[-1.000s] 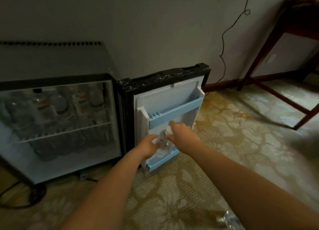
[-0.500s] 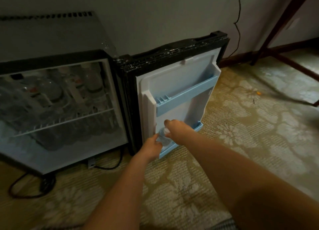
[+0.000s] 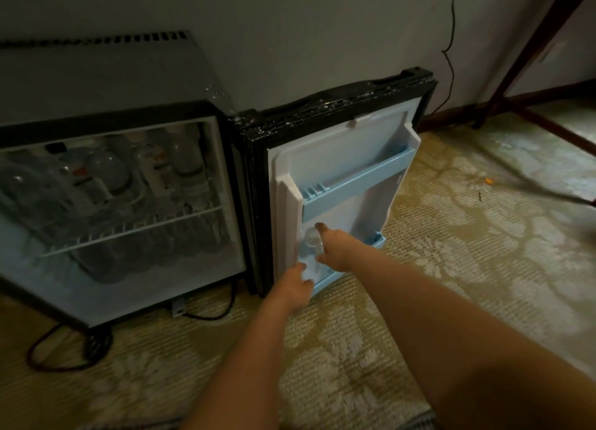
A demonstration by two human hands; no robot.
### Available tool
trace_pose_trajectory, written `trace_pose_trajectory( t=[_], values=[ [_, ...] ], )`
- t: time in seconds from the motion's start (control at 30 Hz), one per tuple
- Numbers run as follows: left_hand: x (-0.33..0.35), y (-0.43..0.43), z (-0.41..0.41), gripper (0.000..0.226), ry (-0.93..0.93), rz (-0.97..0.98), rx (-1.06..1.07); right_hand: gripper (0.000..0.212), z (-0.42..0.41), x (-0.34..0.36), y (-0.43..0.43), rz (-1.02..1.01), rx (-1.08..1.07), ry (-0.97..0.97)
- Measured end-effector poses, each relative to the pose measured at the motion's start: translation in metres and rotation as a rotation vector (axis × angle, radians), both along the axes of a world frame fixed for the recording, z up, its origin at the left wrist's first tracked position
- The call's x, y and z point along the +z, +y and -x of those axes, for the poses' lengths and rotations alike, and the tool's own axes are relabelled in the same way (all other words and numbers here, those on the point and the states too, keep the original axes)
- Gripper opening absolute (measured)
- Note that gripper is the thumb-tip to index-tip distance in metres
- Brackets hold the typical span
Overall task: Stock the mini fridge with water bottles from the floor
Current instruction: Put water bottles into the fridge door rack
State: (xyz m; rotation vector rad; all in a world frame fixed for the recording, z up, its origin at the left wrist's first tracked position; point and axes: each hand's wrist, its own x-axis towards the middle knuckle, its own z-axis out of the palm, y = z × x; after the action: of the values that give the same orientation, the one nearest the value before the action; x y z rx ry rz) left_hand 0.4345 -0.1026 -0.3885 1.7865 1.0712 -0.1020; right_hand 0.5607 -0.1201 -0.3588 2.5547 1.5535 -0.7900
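The mini fridge (image 3: 225, 178) stands open on the floor at left, its shelves packed with clear water bottles (image 3: 180, 162). Its door (image 3: 342, 159) is swung wide, showing two pale blue door shelves. A clear water bottle (image 3: 311, 246) stands upright at the left end of the lower door shelf (image 3: 377, 241). My right hand (image 3: 335, 249) grips the bottle from the right, thumb up near its cap. My left hand (image 3: 295, 287) is just below the bottle at the shelf's front edge, fingertips touching the bottle's base.
A black power cord (image 3: 64, 352) loops on the patterned carpet under the fridge. A dark wooden table frame (image 3: 522, 42) stands at the upper right by the wall, with a thin cable (image 3: 451, 36) hanging down the wall beside it.
The bottle has gone down into the lower door shelf and stands upright. My left hand has slid lower, off the bottle's side. The camera has come closer.
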Motion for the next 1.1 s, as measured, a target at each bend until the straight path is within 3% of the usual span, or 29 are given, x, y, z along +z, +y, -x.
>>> trace_pose_trajectory(
  t=[0.07, 0.17, 0.5, 0.63, 0.73, 0.9, 1.03, 1.1],
  values=[
    [0.005, -0.002, -0.001, 0.024, -0.013, 0.016, 0.012, 0.061, -0.005, 0.01, -0.009, -0.001, -0.003, -0.003],
    [0.018, -0.011, -0.002, 0.034, -0.026, 0.006, 0.006, 0.049, -0.013, 0.028, -0.031, 0.024, 0.0, -0.011],
    [0.097, -0.069, -0.036, 0.023, 0.049, -0.015, -0.232, 0.032, -0.051, 0.092, -0.139, -0.178, -0.184, 0.157],
    [0.126, -0.094, -0.069, 0.031, 0.058, -0.172, -0.353, 0.033, -0.079, 0.095, -0.189, -0.176, -0.307, 0.182],
    [0.14, -0.135, -0.11, 0.018, 0.064, -0.251, -0.545, 0.033, -0.107, 0.091, -0.246, -0.152, -0.462, 0.282],
    [0.135, -0.195, -0.169, 0.037, 0.2, -0.345, -0.753, 0.031, -0.14, 0.09, -0.311, -0.199, -0.604, 0.322],
    [0.1, -0.245, -0.19, 0.014, 0.096, -0.27, -0.687, 0.033, -0.151, 0.07, -0.35, -0.179, -0.679, 0.297],
    [0.063, -0.264, -0.186, 0.022, 0.095, -0.145, -0.606, 0.033, -0.147, 0.055, -0.362, -0.139, -0.681, 0.28]
  ],
)
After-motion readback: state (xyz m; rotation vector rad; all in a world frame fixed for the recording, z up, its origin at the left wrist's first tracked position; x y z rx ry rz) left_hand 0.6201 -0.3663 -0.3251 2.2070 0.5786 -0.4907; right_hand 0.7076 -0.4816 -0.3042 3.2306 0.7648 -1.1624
